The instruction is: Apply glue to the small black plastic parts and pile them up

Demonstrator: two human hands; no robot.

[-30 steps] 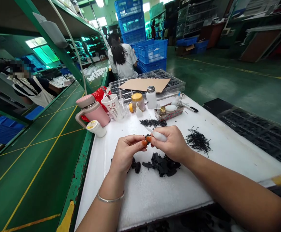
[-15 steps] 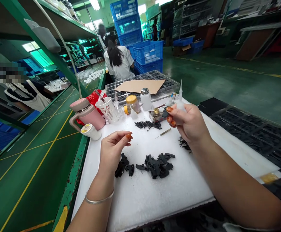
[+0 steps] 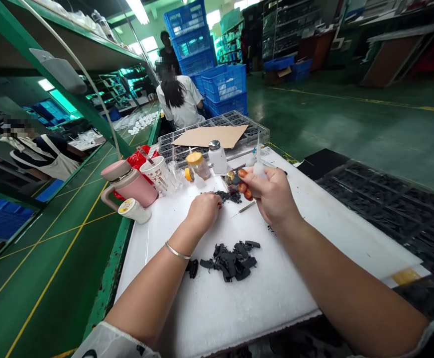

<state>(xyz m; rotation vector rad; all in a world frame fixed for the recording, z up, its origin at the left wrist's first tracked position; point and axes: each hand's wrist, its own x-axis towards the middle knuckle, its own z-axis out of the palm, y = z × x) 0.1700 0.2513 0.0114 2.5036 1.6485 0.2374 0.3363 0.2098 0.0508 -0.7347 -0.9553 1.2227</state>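
Black bits (image 3: pixel 232 197) lie just right of the left hand (image 3: pixel 204 211), its curled fingers' hold hidden; the closed right hand (image 3: pixel 272 191) clasps a dark piece (image 3: pixel 235 180) and white bottle (image 3: pixel 259 169).

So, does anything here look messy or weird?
Yes: the brown cardboard sheet lies askew across the divided tray, hiding part of it. The black pieces sit in a loose heap on the white tabletop, which looks messy, but I see no clear spill.
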